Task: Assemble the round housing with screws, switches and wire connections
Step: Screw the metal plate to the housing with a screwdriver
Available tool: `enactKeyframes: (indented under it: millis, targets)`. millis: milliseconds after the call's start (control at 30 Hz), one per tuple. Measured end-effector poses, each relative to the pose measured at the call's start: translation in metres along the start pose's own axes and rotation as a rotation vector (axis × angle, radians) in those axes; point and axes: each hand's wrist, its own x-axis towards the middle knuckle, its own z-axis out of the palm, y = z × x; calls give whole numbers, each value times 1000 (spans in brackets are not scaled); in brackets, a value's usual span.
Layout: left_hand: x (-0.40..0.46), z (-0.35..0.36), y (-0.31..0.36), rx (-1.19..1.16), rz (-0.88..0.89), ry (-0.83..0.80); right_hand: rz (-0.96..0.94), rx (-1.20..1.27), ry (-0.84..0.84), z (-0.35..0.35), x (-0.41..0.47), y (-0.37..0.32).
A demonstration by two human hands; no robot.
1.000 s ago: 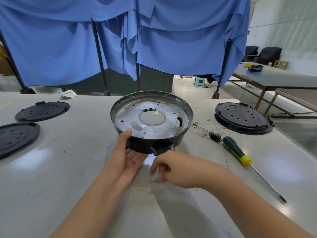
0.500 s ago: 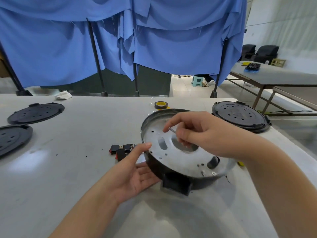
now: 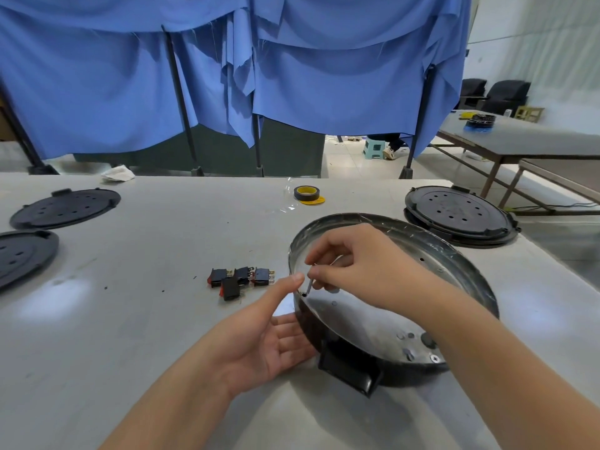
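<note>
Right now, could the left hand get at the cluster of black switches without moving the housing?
Probably yes. The left hand rests open against the housing wall, and the switches lie just beyond its thumb on bare table, nothing between.

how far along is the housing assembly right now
Early. The right hand pinches a screw at a hole by the rim of the round housing, while the left hand steadies its side. Still to do: the switches lie loose on the table, no wires show, and the black cover sits apart.
</note>
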Motion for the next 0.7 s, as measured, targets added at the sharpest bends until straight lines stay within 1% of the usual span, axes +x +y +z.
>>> enactKeyframes:
  millis: [100,200,433,567,700]
  targets:
    - [0,0,0,0,1,5,-4,2,9,3,1,3]
    - [0,0,-1,2,2,8,-34,-55,37,6,0,4]
    - [-1,1,-1,-4,9,26,-142,-166,0,5,-1,2]
    - [-1,2,-1,7,14,38,-122,-263,-56,5,-2,1]
    - [-1,2,-2,10,14,41,-115,-242,-77,4,-1,3]
